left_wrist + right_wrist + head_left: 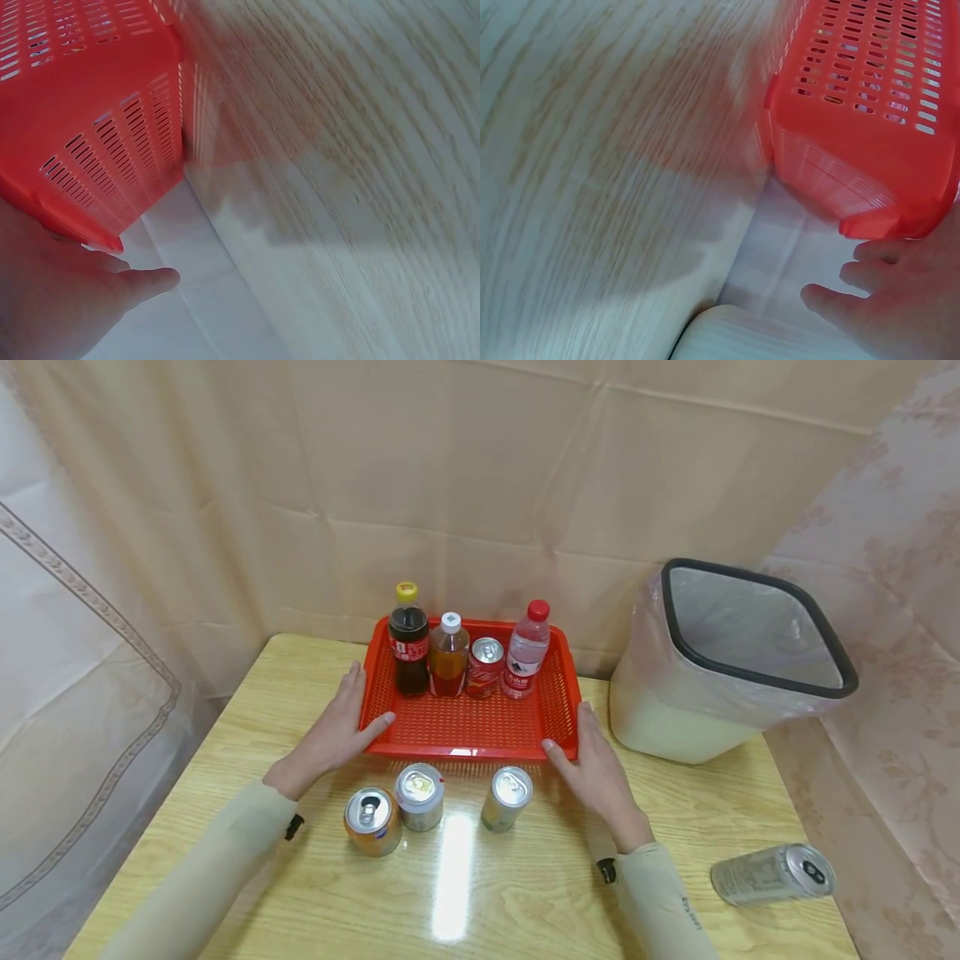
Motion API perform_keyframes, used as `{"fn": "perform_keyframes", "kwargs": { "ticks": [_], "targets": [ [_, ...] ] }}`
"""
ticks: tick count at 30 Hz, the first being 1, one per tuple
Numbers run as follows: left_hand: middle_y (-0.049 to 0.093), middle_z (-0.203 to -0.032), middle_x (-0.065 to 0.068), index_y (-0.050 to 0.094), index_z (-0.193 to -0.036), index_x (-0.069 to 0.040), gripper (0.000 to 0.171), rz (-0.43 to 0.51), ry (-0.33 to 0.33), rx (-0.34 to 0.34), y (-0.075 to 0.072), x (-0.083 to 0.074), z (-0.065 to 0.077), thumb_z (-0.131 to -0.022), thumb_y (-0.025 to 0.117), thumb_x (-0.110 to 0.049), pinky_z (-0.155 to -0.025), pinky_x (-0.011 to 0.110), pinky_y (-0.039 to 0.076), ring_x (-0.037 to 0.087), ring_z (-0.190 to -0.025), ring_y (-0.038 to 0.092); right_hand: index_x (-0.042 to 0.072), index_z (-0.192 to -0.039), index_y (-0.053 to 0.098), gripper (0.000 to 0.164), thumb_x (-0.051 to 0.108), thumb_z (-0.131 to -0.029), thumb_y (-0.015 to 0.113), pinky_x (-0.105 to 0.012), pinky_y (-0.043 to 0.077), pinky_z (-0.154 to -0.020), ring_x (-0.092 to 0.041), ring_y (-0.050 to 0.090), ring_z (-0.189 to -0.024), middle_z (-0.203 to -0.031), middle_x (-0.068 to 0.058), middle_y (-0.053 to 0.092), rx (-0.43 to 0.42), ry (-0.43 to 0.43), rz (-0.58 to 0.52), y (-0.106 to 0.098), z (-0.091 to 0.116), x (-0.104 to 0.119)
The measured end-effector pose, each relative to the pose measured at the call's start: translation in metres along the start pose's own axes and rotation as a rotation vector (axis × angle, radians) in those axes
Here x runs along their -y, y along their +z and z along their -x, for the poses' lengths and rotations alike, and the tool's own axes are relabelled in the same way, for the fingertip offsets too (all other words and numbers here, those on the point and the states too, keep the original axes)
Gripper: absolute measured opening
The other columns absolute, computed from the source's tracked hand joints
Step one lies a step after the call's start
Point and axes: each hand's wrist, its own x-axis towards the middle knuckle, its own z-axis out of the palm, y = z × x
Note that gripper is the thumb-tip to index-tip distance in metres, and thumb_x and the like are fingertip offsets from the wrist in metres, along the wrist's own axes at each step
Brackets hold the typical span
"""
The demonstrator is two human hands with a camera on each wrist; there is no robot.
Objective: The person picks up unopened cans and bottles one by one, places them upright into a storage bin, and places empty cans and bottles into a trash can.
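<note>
A red slotted basket (465, 749) stands on a wooden table (300, 685). Along its back wall stand a cola bottle (408, 643), a tea bottle (449, 658), a red can (485, 668) and a water bottle (526, 652). My left hand (358, 714) grips the basket's front left corner, thumb on the rim. My right hand (573, 737) grips the front right corner. In the left wrist view the left hand (67, 300) sits under the basket (97, 112) corner. In the right wrist view the right hand's fingers (877, 277) curl below the basket (870, 112) rim.
Three upright cans stand just in front of the basket: orange (372, 821), silver (419, 795) and yellow-green (507, 797). A silver can (772, 873) lies on its side near the table's right edge. A lined waste bin (720, 668) stands at the right. Cloth hangs behind.
</note>
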Motion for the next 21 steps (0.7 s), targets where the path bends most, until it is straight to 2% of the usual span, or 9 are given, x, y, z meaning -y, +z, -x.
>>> {"fn": "perform_keyframes", "kwargs": {
  "ticks": [8,13,16,21],
  "targets": [
    [-0.003,-0.173,0.018,0.001,-0.164,0.001,0.095,-0.001,0.012,-0.006,0.001,-0.001,0.001,-0.104,0.051,-0.053,-0.123,0.060,0.018,0.039,-0.158,0.004,-0.002,-0.164,0.005,0.103,0.066,-0.100,0.048,-0.058,0.020,-0.124,-0.042,0.012,-0.157,-0.171,-0.022,0.010,-0.013,0.020,-0.018,-0.005,0.003,0.001],
    [-0.003,-0.173,0.017,0.001,-0.164,0.000,0.093,-0.002,0.012,-0.011,0.001,-0.001,0.001,-0.104,0.052,-0.050,-0.123,0.060,0.018,0.039,-0.158,0.004,-0.003,-0.164,0.006,0.098,0.061,-0.102,0.050,-0.058,0.020,-0.124,-0.040,0.011,-0.157,-0.171,-0.021,0.010,-0.041,-0.008,-0.041,-0.010,0.010,0.005],
    [-0.004,-0.173,0.016,0.001,-0.164,0.000,0.094,-0.004,0.012,-0.009,0.001,-0.001,0.000,-0.104,0.049,-0.054,-0.124,0.060,0.018,0.038,-0.158,0.003,-0.003,-0.164,0.008,0.096,0.057,-0.103,0.051,-0.057,0.018,-0.124,-0.038,0.008,-0.158,-0.172,-0.017,0.008,-0.054,-0.043,-0.056,-0.012,0.017,0.008],
    [-0.006,-0.173,0.014,0.000,-0.165,-0.002,0.095,0.010,0.008,-0.002,0.002,0.000,0.000,-0.104,0.047,-0.057,-0.124,0.059,0.019,0.035,-0.159,0.003,0.003,-0.166,0.009,0.091,0.050,-0.103,0.056,-0.056,0.017,-0.125,-0.032,0.007,-0.159,-0.173,-0.009,0.006,-0.074,-0.071,-0.114,-0.016,0.029,0.015]
  ]
}}
